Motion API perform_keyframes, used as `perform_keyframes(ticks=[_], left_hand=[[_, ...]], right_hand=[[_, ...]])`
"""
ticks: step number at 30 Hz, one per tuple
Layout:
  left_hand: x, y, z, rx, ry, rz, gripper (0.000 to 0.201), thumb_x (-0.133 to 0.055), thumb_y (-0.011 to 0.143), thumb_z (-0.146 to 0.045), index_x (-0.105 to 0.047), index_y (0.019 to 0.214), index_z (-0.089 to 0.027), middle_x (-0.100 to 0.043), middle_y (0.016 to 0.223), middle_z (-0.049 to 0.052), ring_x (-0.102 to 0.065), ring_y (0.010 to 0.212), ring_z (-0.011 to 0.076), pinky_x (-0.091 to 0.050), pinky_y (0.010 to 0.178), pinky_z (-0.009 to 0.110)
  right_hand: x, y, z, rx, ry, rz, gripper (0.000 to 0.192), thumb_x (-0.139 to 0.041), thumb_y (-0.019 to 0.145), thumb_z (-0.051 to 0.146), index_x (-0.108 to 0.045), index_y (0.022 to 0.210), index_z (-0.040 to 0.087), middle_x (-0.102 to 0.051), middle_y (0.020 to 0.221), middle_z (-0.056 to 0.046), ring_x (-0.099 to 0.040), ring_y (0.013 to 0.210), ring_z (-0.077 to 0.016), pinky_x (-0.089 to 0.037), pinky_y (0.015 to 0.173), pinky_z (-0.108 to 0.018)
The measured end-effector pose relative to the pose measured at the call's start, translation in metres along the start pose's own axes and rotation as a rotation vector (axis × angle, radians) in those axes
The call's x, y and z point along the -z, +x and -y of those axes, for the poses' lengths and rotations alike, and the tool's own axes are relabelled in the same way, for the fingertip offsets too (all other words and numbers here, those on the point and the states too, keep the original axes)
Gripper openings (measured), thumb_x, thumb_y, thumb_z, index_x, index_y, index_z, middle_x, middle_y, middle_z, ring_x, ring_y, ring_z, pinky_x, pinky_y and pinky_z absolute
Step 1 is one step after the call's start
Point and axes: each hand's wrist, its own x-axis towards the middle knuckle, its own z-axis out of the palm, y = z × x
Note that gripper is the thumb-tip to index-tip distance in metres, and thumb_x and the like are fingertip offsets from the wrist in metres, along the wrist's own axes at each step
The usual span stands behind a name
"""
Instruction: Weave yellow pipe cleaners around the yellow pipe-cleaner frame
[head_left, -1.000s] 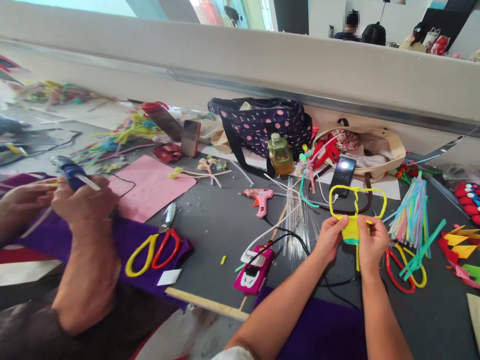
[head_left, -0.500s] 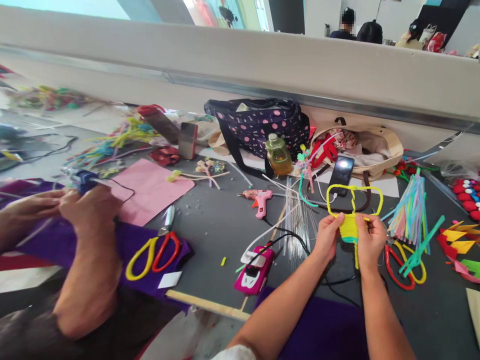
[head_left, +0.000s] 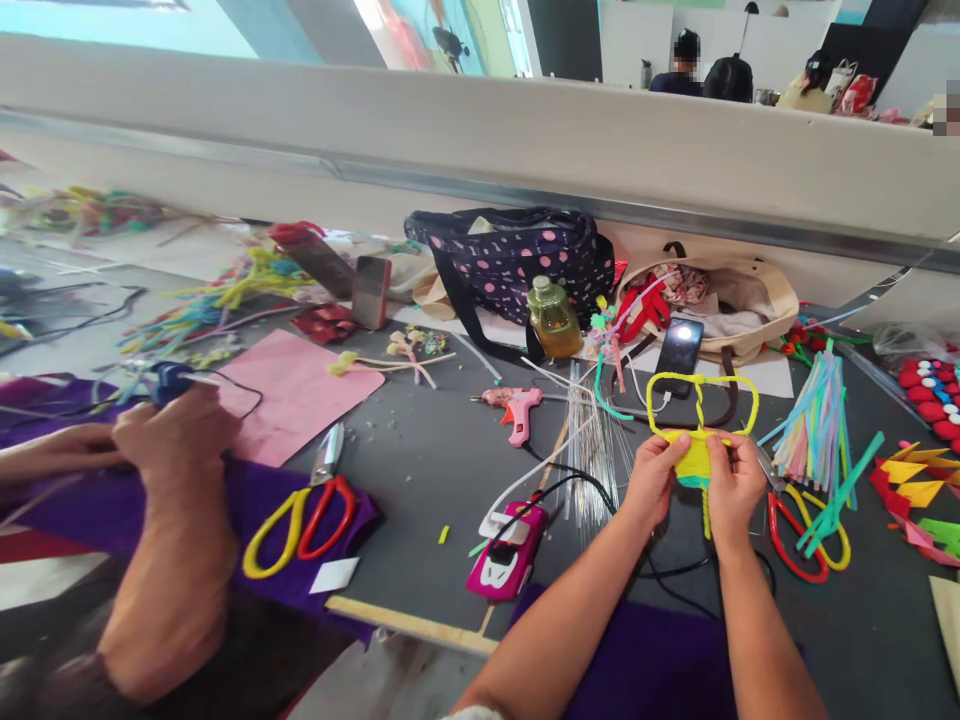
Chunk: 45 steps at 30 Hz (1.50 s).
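Over the right half of the table, both hands hold a yellow pipe-cleaner figure [head_left: 693,463]. It has two wide loops at the top with a twisted stem between them, a yellow body with a teal lower edge, and a short yellow tail below. My left hand [head_left: 657,480] pinches the body's left side between thumb and fingers. Its right side is gripped by my right hand [head_left: 735,485]. Just beyond the loops lies a lit smartphone [head_left: 679,350] with a white cable. Near my right hand are scissors [head_left: 799,545] with red and yellow handles, partly under green strips.
Left of my arms lie a pink glue gun [head_left: 517,408], thin wires [head_left: 592,450], a magenta toy car [head_left: 504,555] and scissors [head_left: 304,525]. A co-worker's hands [head_left: 172,430] work at far left. Pastel pipe cleaners [head_left: 817,420] stand right; bags [head_left: 517,265] and a bottle [head_left: 553,320] behind.
The whole view has shifted slightly. Both of my hands keep their pinch on the yellow pipe-cleaner figure, which looks nearly the same. The co-worker's hands have moved a little.
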Motion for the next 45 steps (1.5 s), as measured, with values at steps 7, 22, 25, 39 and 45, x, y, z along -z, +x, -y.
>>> perform_keyframes(ticks=[7, 22, 25, 39, 45], left_hand=[[0.003, 0.001, -0.004, 0.002, 0.024, 0.039, 0.031, -0.086, 0.058, -0.031, -0.070, 0.077, -0.012, -0.071, 0.071, 0.005, -0.064, 0.063, 0.0149, -0.049, 0.067, 0.026], [-0.004, -0.007, -0.010, 0.034, 0.012, 0.070, 0.028, -0.084, 0.061, -0.030, -0.062, 0.067, -0.013, -0.059, 0.061, -0.001, -0.053, 0.053, 0.0085, -0.040, 0.054, 0.020], [-0.005, -0.008, -0.012, 0.011, 0.009, 0.082, 0.027, -0.083, 0.062, -0.029, -0.061, 0.065, -0.013, -0.057, 0.059, -0.002, -0.052, 0.052, 0.0083, -0.039, 0.053, 0.020], [-0.008, -0.010, -0.006, -0.036, 0.082, -0.050, 0.030, -0.083, 0.060, -0.033, -0.061, 0.067, -0.014, -0.059, 0.059, -0.002, -0.052, 0.051, 0.0091, -0.040, 0.052, 0.022], [-0.002, -0.003, -0.012, -0.063, 0.034, -0.168, 0.028, -0.082, 0.056, -0.030, -0.061, 0.066, -0.014, -0.061, 0.059, -0.001, -0.056, 0.051, 0.0115, -0.044, 0.052, 0.023]], right_hand=[[0.002, -0.001, 0.006, 0.116, -0.062, -0.055, 0.023, -0.058, 0.086, 0.041, -0.062, 0.081, 0.018, -0.068, 0.088, -0.007, -0.062, 0.083, -0.0197, -0.048, 0.077, -0.034], [-0.001, -0.011, 0.013, 0.154, -0.050, -0.045, 0.023, -0.059, 0.086, 0.041, -0.063, 0.081, 0.018, -0.066, 0.080, -0.005, -0.061, 0.074, -0.0178, -0.050, 0.070, -0.032], [-0.001, -0.012, 0.014, 0.061, -0.013, -0.027, 0.026, -0.059, 0.085, 0.044, -0.063, 0.084, 0.018, -0.066, 0.080, -0.005, -0.061, 0.070, -0.0175, -0.049, 0.064, -0.030], [-0.002, -0.012, 0.015, 0.019, -0.046, -0.007, 0.029, -0.058, 0.085, 0.046, -0.062, 0.082, 0.018, -0.064, 0.077, -0.005, -0.059, 0.068, -0.0162, -0.048, 0.062, -0.027], [-0.002, -0.008, 0.016, 0.064, 0.123, -0.043, 0.044, -0.058, 0.086, 0.041, -0.051, 0.124, 0.020, -0.065, 0.108, -0.011, -0.063, 0.079, -0.0167, -0.049, 0.073, -0.032]])
